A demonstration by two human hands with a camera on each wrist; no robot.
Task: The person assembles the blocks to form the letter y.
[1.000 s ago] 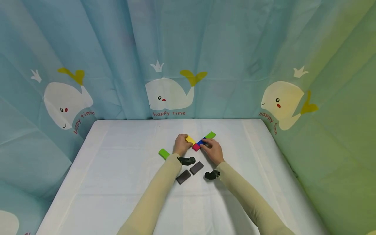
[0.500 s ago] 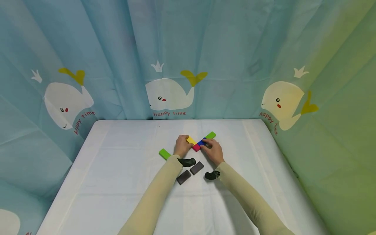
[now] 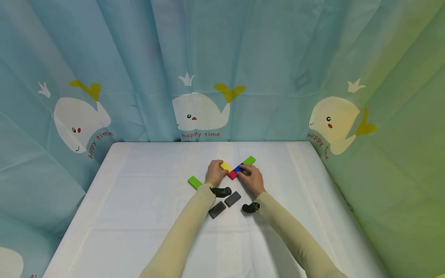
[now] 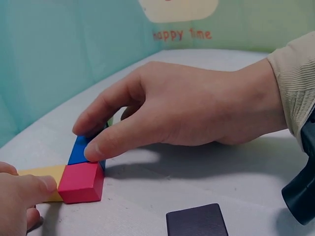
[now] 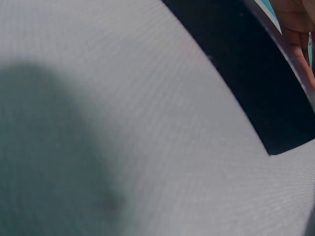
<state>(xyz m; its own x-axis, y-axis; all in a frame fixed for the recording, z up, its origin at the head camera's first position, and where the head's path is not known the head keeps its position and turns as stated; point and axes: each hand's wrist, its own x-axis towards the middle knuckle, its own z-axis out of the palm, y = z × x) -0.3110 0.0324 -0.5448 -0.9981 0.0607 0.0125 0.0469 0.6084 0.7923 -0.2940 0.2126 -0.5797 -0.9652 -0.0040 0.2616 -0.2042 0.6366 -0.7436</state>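
The left hand [image 3: 214, 172] pinches a yellow block [image 3: 226, 166] between thumb and fingers. A blue block [image 3: 238, 168] is pinched by the right hand [image 3: 253, 180], its thumb and fingertips on either side in the left wrist view. Between the two hands, a red block [image 4: 81, 183] lies at the corner where the yellow and blue blocks meet. Beyond the blue block, a green block [image 3: 249, 160] continues the same line, so the blocks form an angled V shape on the white table. The hands partly cover the yellow and blue blocks.
Two dark blocks lie nearer the person: one dark block [image 3: 233, 199] and another dark block [image 3: 217, 210] beside the left sleeve. A second green block [image 3: 195, 182] lies left of the left wrist, partly under the sleeve. A whale-print curtain [image 3: 271, 77] borders the table [image 3: 139, 216].
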